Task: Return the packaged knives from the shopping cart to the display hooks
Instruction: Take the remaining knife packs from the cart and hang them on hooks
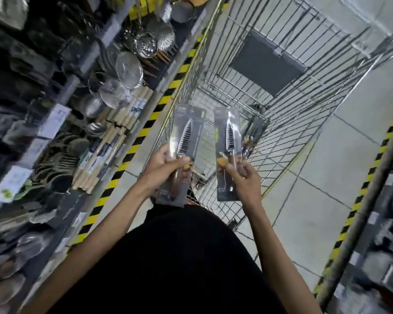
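1. Two packs up, one per hand. Left hand [166, 165]: fingers [182, 160] curled round the lower part of the left knife pack [186, 132], at handle level. Firm wrap.
2. Right hand [244, 177]: fingertips [236, 165] pinching the right knife pack [228, 132] low on the card, beside the knife's handle. Looks a lighter hold than the left.
3. Both packs roughly upright, blade tips and top edges pointing far, over the near end of the shopping cart [281, 98]. Near each other, not touching.
4. Third pack [256, 132] just right of and behind the right one. Held by the same hand or leaning in the cart: cannot tell.
5. Handling, as a judgement: light, flat card with clear blister. Stiff along the knife, floppy toward the top edge. Glossy, so likely slick. Blade enclosed, low cut risk unless the blister splits.
6. Best hold: low on the card over the knife handle, at the heavy end. Keeps the top edge free for hanging. Pinching bare card up top would probably bend it.
7. Display hooks not made out. Shelf [145, 123] on the left is blurred, with strainers [129, 66] and wooden-handled tools [104, 152] on it.
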